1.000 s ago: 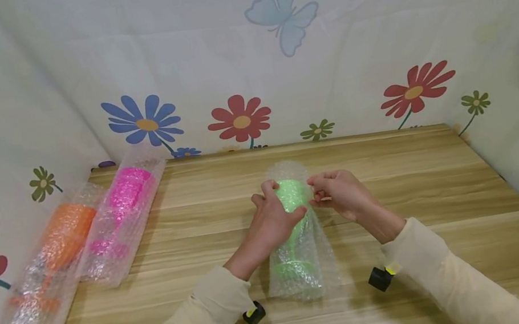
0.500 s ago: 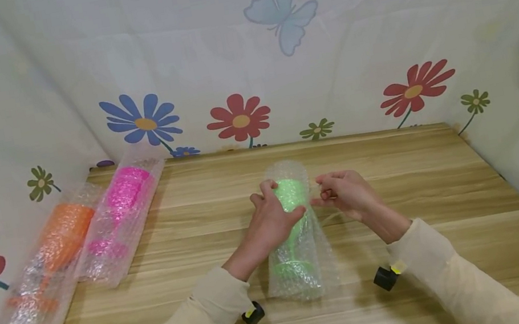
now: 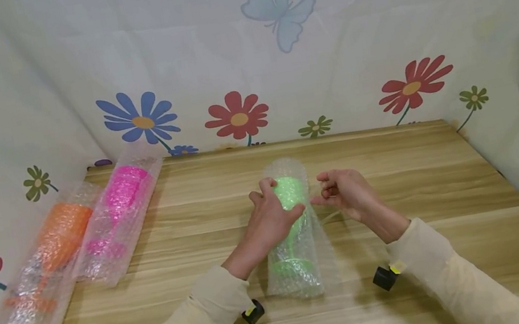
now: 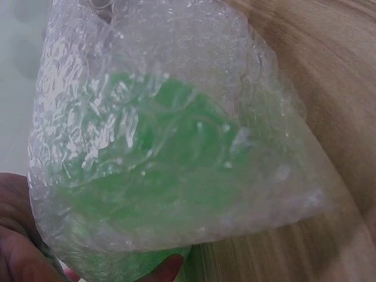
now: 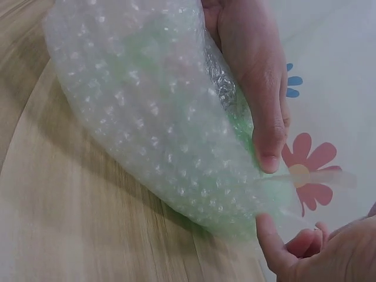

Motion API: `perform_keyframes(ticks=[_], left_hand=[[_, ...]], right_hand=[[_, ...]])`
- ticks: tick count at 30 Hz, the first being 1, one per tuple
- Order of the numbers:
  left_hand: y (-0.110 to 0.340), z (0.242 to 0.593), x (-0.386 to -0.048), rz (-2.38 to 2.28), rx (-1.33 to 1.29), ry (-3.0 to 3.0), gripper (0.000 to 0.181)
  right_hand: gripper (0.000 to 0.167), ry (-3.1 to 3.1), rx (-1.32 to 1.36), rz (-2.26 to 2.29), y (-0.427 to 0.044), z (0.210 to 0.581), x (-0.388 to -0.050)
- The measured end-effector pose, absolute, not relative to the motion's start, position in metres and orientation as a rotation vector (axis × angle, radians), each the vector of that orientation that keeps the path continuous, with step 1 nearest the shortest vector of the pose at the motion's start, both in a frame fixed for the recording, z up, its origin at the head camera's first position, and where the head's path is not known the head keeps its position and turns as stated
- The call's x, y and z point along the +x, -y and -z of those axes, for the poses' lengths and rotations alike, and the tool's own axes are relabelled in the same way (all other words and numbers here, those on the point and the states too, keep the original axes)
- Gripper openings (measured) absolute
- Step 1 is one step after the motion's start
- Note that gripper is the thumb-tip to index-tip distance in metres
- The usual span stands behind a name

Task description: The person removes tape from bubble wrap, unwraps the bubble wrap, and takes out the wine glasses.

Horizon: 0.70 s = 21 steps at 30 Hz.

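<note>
A green goblet (image 3: 290,194) lies inside bubble wrap (image 3: 307,286) on the table, bowl pointing away from me. My left hand (image 3: 269,218) grips the wrapped bowl from the left, its thumb lying across the top. Just right of the wrap, my right hand (image 3: 348,192) has curled fingers, and one extended digit touches the wrap's edge. In the right wrist view, a thin clear strip of tape (image 5: 299,220) runs from the wrap to those curled fingers. Another translucent strip (image 5: 329,178) sticks out above it. The left wrist view shows the loose bubble-wrap end (image 4: 176,35) around the green goblet.
At the left, a pink goblet (image 3: 126,188) and an orange goblet (image 3: 63,231) lie side by side, each in bubble wrap. The wooden table (image 3: 423,173) meets a flower-printed cloth wall (image 3: 350,53) at the back and sides.
My right hand has drawn slightly to the right, away from the wrap's edge, and its fingers have spread a little. The left hand keeps its grip on the wrapped green goblet.
</note>
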<state>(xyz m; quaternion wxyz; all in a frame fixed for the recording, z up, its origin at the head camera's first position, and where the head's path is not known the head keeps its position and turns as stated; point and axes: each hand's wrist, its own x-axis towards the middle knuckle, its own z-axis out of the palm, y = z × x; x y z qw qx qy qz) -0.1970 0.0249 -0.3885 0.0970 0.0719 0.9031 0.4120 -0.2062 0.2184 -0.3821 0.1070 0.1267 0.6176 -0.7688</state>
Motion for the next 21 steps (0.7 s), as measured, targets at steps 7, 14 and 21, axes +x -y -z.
perform_keyframes(ticks=[7, 14, 21], left_hand=[[-0.0250, 0.3863, -0.1968, -1.220, 0.212, -2.678, 0.071], [-0.0252, 0.3873, -0.1967, -1.220, 0.219, -2.679, 0.072], [-0.0249, 0.3866, -0.1961, -1.211, 0.207, -2.682, 0.072]], right_hand=[[0.020, -1.943, 0.359, 2.160, -0.2148, 0.3801, -0.2061], [0.044, -2.070, 0.309, 1.998, -0.2123, 0.3843, -0.2064], [0.055, -2.154, 0.281, 1.868, -0.2103, 0.3889, -0.2099]])
